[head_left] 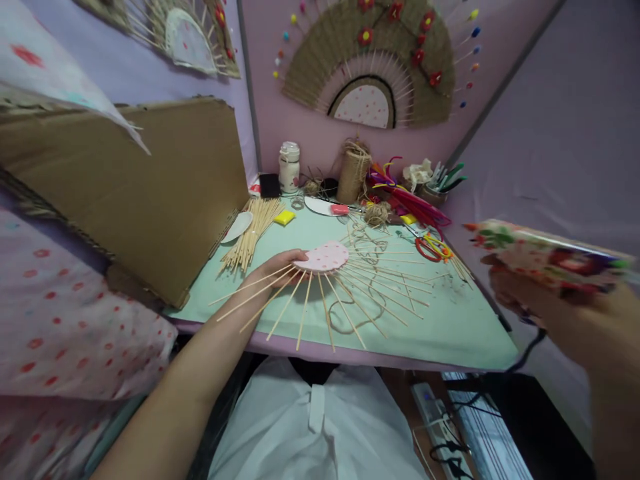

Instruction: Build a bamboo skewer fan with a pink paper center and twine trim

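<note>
My left hand is closed on the rounded end of a stick fan frame. That end is covered in pink dotted fabric, and thin wooden skewers spread from it towards me and to the right. Off to the right, my right hand grips a glue gun with a floral pattern and an orange tip pointing left. The glue gun is raised, apart from the fan frame, and a dark cord hangs below it. Under the skewers, a loose length of twine curls on the mint green tabletop.
A skewer bundle lies left, beside a large cardboard sheet. Behind stand a white bottle and a twine roll. Red-handled scissors lie right. A finished fan hangs on the wall. A power strip sits below.
</note>
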A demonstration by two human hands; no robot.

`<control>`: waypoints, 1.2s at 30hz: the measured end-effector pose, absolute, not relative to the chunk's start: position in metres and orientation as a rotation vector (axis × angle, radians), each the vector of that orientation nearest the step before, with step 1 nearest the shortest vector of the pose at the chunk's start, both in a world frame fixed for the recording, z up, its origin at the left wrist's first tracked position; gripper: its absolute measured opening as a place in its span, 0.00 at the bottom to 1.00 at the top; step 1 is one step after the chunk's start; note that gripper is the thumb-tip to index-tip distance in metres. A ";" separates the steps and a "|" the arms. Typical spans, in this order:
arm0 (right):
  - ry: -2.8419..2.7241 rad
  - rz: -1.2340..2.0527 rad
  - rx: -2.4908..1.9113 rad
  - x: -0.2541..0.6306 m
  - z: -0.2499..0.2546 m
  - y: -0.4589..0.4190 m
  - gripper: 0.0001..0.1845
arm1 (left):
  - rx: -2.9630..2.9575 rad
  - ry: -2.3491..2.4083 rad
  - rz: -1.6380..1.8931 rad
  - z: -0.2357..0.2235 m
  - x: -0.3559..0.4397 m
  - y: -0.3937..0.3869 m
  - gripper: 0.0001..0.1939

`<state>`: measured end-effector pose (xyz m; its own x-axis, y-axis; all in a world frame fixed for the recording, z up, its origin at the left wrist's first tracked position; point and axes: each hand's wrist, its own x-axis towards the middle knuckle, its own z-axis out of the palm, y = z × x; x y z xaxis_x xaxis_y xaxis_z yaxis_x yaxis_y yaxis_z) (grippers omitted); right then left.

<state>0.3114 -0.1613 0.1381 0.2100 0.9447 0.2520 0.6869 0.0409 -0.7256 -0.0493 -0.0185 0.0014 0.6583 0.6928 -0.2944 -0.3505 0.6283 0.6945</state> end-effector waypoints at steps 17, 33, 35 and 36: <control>-2.908 0.192 -0.947 0.231 0.121 -0.103 0.11 | 0.850 0.531 0.598 -0.002 -0.045 -0.027 0.26; -3.008 -0.157 -0.716 0.226 0.113 -0.092 0.14 | 0.652 0.650 0.598 0.003 -0.041 -0.029 0.13; -3.002 -0.165 -0.703 0.225 0.111 -0.091 0.13 | 0.645 0.650 0.600 0.003 -0.041 -0.029 0.12; -3.000 -0.170 -0.698 0.225 0.111 -0.090 0.13 | 0.646 0.655 0.598 0.002 -0.041 -0.029 0.13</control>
